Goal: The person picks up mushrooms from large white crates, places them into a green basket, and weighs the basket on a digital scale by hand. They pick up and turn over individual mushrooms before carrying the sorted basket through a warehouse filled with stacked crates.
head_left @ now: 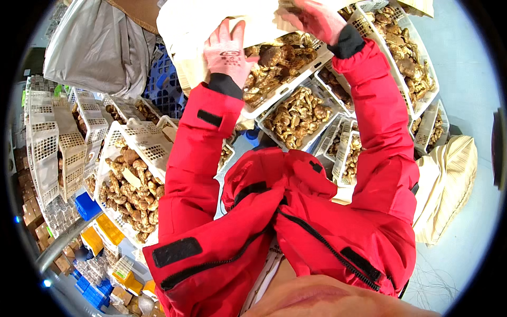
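A cream cover sheet [185,26] lies over the far side of a white crate [282,87] full of brown mushrooms [274,63]. My left hand [224,53], in a pink work glove, rests on the sheet at the crate's left, fingers stretched and apart. The thumb points toward the mushrooms. At the crate's far right, my right hand [319,21], gloved the same, is closed on the sheet's edge. Its fingertips are slightly blurred and close to the picture's top.
Another mushroom crate [422,103] stands at the right, and a smaller one [269,127] sits nearer me. Stacked white crates [45,153] and a large mushroom-filled crate [153,142] stand at the left. Grey sheeting [100,53] bulges at the far left; a cream sack [449,179] lies on the right.
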The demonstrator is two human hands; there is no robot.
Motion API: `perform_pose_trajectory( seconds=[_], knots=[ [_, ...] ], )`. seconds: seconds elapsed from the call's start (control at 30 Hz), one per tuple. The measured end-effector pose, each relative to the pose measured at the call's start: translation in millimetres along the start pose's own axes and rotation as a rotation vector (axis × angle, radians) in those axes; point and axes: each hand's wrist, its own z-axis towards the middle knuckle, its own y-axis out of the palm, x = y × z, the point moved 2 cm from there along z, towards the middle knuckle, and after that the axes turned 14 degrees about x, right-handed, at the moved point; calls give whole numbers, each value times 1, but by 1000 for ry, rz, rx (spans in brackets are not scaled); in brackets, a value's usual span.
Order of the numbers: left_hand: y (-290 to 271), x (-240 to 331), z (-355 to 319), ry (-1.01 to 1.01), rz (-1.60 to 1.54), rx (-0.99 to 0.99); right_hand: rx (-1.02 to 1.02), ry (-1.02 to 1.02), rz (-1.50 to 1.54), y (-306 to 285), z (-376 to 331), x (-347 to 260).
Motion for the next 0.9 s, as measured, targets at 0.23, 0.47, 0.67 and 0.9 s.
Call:
perform_pose_trajectory(
  seconds=[0.23,0.47,0.67,0.9],
  knots=[
    [55,-90,10,-69,288,-224,103,281,-80,-30,-38,37],
    [-37,-120,74,-330,-245,313,315,300,-184,-46,-20,61],
    [-96,-105,108,-477,-321,375,291,-21,-225,-31,54,41],
    [-87,-113,104,-524,-568,416,294,-92,-1366,-13,107,53]
  ],
)
